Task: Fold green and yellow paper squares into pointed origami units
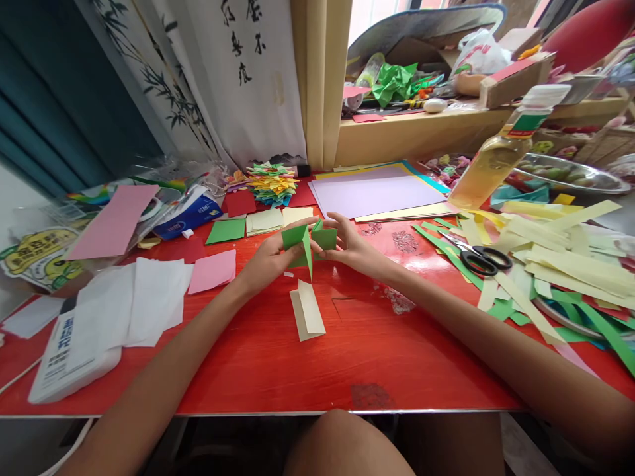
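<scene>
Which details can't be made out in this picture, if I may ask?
All in the head view:
Left hand: some fingers hidden behind the folded green paper.
Whether the folded green paper's two parts join: too small to tell.
Blue packet: fine lettering too blurred.
Paper strips: some cut off by the right edge.
Thigh: cut off by the bottom edge.

Two hands [272, 254] [351, 246], one scissors [481, 259], one filled bottle [496, 155], green papers [296, 236] (count unclear).
</scene>
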### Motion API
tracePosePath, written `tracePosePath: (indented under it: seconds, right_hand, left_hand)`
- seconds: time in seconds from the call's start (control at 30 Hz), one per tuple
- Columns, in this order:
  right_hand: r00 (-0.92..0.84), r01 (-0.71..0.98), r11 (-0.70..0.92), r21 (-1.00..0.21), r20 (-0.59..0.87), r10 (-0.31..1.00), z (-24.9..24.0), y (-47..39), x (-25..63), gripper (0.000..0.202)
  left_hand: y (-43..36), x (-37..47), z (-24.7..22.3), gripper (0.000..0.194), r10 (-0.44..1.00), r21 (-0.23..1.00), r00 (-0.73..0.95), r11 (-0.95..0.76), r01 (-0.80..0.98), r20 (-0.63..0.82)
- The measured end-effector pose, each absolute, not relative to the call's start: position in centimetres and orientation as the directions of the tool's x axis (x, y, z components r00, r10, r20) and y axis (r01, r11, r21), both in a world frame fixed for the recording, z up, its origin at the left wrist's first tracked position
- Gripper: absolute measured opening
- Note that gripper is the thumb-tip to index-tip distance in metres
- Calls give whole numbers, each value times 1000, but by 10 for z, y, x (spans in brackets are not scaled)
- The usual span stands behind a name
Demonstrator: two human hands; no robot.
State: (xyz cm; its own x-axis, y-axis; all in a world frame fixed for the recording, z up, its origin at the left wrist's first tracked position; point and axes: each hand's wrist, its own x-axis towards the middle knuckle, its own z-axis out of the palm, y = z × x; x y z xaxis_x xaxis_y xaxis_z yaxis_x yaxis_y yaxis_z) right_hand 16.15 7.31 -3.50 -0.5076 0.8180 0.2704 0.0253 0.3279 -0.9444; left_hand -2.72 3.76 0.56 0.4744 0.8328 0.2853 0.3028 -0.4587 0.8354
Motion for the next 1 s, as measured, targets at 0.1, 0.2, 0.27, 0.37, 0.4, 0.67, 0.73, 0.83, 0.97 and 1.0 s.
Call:
tracePosePath:
  seconds: [0.1,0.2,0.27,0.37,0.4,0.67,0.73,0.83,0.97,1.0]
  right_hand:
    - [-525,36,313,-949,249,814,-34,70,162,66]
    - [-545,95,321,-942,220,809,-31,66,163,63]
    - [-556,162,331,-930,191,809,-30,63,162,61]
    - [-557,223,338,-914,165,814,-30,61,161,63]
    - [-558,226,343,-912,168,813,-30,61,160,64]
    - [-553,173,350,-921,203,808,-31,59,157,55]
    - [-556,154,328,-932,192,809,-27,58,159,56]
    - [-560,129,246,-961,134,818,-20,61,163,55]
    - [-567,7,158,-987,126,814,-18,69,169,39]
    - [-565,-9,162,-987,138,814,-20,71,169,37]
  left_hand:
    - [35,-27,7,27,807,793,513,-505,340,293]
    - [34,-26,7,26,792,747,523,-546,379,314]
    - [34,-26,7,27,801,760,520,-527,380,296]
    - [35,-26,6,29,824,823,521,-445,354,222]
    - [35,-27,6,30,830,840,520,-420,345,201]
    - [35,-28,5,31,843,892,506,-358,275,183]
    - [35,-28,6,30,841,894,503,-368,258,201]
    - [35,-28,7,28,847,891,481,-381,249,228]
    - [37,-30,7,30,858,884,464,-376,277,220]
    - [37,-30,7,30,854,880,471,-382,283,220]
